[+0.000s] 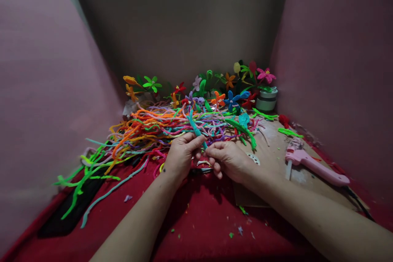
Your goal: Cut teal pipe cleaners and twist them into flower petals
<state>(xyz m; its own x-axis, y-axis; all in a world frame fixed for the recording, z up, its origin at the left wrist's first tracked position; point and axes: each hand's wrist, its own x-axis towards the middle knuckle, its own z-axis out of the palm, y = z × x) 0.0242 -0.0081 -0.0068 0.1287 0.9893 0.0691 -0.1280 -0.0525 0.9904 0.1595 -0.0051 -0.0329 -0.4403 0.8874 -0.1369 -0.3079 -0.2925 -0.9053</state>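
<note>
A turquoise pipe cleaner (pixel 194 124), bent into a narrow doubled shape, slants between my two hands. My left hand (pixel 181 154) pinches it near its middle with thumb and forefinger. At its lower end my right hand (pixel 229 159) holds it between thumb and fingertips. Behind the hands spreads a heap of loose pipe cleaners (pixel 147 125) in orange, pink, purple, yellow and green. To the right of the heap are a turquoise fuzzy flower piece (pixel 244 120) and long green fuzzy leaves (pixel 241 127).
Finished pipe-cleaner flowers (pixel 231 100) line the back wall beside a pale jar (pixel 266 99). A pink glue gun (pixel 316 166) lies on the brown board (pixel 276 188) at right. Green pipe cleaners hang over a black pad (pixel 66 211) at left. Scraps dot the red cloth (pixel 196 229).
</note>
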